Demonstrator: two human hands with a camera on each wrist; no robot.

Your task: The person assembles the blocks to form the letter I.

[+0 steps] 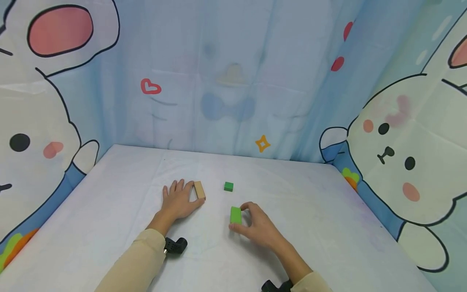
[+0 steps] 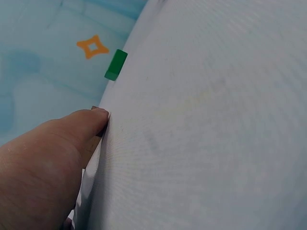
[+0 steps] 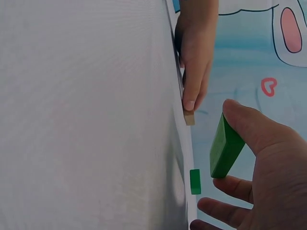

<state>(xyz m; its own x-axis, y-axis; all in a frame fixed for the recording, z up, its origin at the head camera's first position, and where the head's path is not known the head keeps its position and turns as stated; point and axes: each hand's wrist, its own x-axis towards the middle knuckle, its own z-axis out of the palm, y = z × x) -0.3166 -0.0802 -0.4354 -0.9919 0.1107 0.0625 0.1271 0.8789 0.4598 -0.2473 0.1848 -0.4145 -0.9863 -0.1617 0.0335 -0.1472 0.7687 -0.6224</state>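
In the head view, my left hand (image 1: pixel 178 201) is at a light wooden block (image 1: pixel 199 190) on the white table, its thumb and index finger at the block's two ends and its other fingers spread. The left wrist view shows the thumb (image 2: pixel 84 123) hiding most of that block. My right hand (image 1: pixel 260 223) pinches a bright green block (image 1: pixel 236 215) between thumb and index finger. In the right wrist view this green block (image 3: pixel 225 147) appears held off the tabletop, the other fingers apart from it. A small dark green block (image 1: pixel 228 186) lies beyond, between both hands.
The white cloth-covered table (image 1: pixel 306 190) reaches back to a light blue curtain (image 1: pixel 233 73) printed with cartoon animals. Black wrist cameras sit on both wrists; the left one (image 1: pixel 176 245) hangs near the tabletop.
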